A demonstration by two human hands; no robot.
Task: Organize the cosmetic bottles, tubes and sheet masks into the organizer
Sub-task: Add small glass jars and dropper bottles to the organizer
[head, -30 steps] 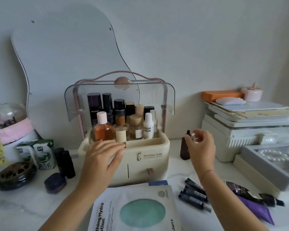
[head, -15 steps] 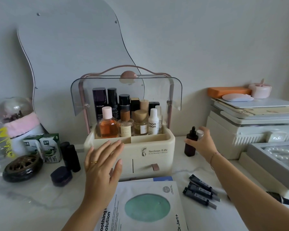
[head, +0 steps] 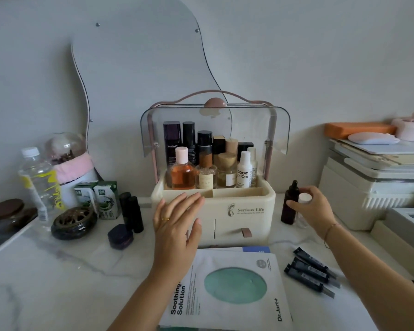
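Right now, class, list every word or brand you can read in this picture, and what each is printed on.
"Serious Life": organizer front.
"poom poom": white bottle.
"REVITALIFT": tall dark bottle.
"Soothing Solution", "Dr.Jart+": sheet mask.
Green cartons, tubes: print too small to read.

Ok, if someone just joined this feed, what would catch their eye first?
The cream organizer at centre, its clear lid raised and top tray packed with upright bottles, draws the eye first. In front lies a large sheet mask with a green circle. To the organizer's right, the right hand grips a small white-capped bottle beside a dark dropper bottle; the left hand hovers open before it.
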